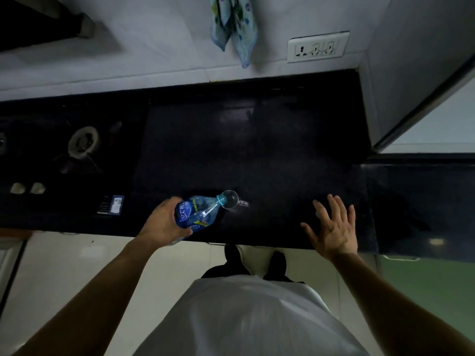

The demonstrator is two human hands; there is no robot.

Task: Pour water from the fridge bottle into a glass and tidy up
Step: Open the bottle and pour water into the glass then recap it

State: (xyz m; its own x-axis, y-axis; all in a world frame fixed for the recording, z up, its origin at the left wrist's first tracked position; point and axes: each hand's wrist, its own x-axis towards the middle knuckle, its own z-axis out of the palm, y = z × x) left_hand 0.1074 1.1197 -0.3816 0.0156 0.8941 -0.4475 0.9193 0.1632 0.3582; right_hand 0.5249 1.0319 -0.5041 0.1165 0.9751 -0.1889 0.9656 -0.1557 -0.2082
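A clear plastic bottle (199,213) with a blue label lies tilted in my left hand (164,222), which grips its lower part. Its uncapped neck points right and rests over the rim of a clear glass cup (231,199) with a small handle, standing on the black counter (257,150) near the front edge. My right hand (334,227) hovers flat over the counter to the right of the glass, fingers spread, holding nothing. Whether water is flowing is too dim to tell.
A black gas hob with a burner (83,142) and two white knobs (27,188) sits at the left. A patterned cloth (232,27) hangs on the tiled wall, beside a socket panel (317,47). A wall corner juts in at the right.
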